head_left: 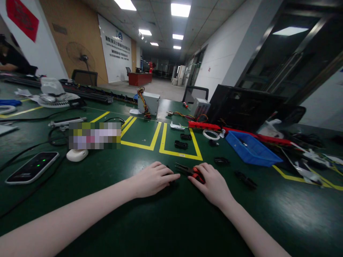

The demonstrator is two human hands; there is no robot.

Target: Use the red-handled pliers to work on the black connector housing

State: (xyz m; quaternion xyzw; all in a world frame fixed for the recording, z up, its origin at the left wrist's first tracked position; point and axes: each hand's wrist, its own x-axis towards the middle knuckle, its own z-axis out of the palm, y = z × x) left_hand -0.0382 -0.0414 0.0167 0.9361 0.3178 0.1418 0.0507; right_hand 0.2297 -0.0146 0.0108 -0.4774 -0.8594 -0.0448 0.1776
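Note:
My right hand (213,182) is wrapped round the red-and-black handles of a pair of needle-nose pliers (197,174), lying low over the green table. Their thin jaws point left, toward my left hand (154,179). My left hand rests low with its fingers curled over a small black part (173,183), mostly hidden beneath them. Farther up, inside a yellow-taped box, lie a black clip-like part (181,144) and a smaller black one (185,136). To the right of the pliers are another black part (222,161) and a longer black piece (245,179).
A blue tray (253,150) stands at the right, beside a white ring (211,135) and a red strip (204,125). Power supply boxes (151,103) with wires stand farther back. A device with green lights (32,167) and cables lie left. A person (13,59) sits far left.

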